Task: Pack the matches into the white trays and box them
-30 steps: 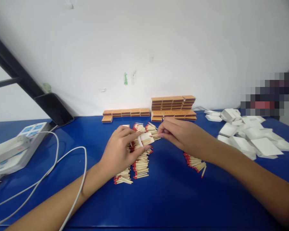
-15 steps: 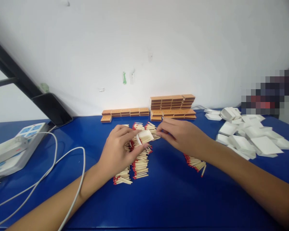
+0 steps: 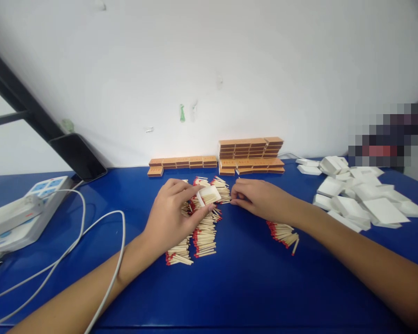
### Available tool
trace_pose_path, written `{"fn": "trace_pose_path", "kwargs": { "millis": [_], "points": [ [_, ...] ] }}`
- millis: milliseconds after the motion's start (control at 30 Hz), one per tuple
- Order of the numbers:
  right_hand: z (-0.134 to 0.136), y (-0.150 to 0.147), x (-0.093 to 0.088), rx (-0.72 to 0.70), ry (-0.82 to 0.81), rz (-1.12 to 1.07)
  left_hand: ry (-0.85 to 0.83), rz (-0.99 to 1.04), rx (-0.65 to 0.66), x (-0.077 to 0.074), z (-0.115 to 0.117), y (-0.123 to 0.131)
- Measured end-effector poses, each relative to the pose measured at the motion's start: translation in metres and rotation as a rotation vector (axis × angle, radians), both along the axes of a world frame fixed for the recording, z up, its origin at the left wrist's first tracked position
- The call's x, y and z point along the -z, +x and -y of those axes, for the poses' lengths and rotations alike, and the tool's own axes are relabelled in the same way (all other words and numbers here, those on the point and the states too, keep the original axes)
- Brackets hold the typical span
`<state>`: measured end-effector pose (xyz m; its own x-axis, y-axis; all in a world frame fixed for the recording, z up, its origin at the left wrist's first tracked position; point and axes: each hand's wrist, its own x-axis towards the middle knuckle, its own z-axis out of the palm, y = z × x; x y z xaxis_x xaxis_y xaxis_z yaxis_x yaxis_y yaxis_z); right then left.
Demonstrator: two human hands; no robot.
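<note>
My left hand (image 3: 172, 214) grips a small white matchbox tray (image 3: 213, 190) between thumb and fingers, tilted a little towards me. Some matches (image 3: 209, 199) lie inside it. Below and behind the tray, rows of red-headed matches (image 3: 205, 236) spread over the blue table. My right hand (image 3: 264, 200) is just right of the tray, at the edge of another bunch of matches (image 3: 221, 184). Its fingers are curled together, and whatever they pinch is too small or hidden to make out. A separate bunch of matches (image 3: 283, 234) lies below the right wrist.
Orange matchboxes (image 3: 251, 148) are stacked against the wall, with a lower row (image 3: 184, 162) to their left. White trays (image 3: 355, 190) are heaped at right. A power strip (image 3: 31, 218), a phone (image 3: 78, 155) and a white cable (image 3: 121, 232) crossing my left forearm are at left.
My right hand has drawn slightly right and down, away from the tray, with its fingers still curled. My left hand keeps the tray in nearly the same place.
</note>
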<state>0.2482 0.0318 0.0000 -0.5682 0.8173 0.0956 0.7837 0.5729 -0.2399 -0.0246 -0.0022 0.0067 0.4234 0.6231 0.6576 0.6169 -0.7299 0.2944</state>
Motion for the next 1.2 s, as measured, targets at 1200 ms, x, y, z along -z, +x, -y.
{"fn": "trace_pose_path", "kwargs": {
  "millis": [1200],
  "points": [
    [0.005,-0.007,0.002,-0.095,-0.109,-0.108,-0.021,-0.027,0.03,0.001,0.0,0.001]
  ]
}}
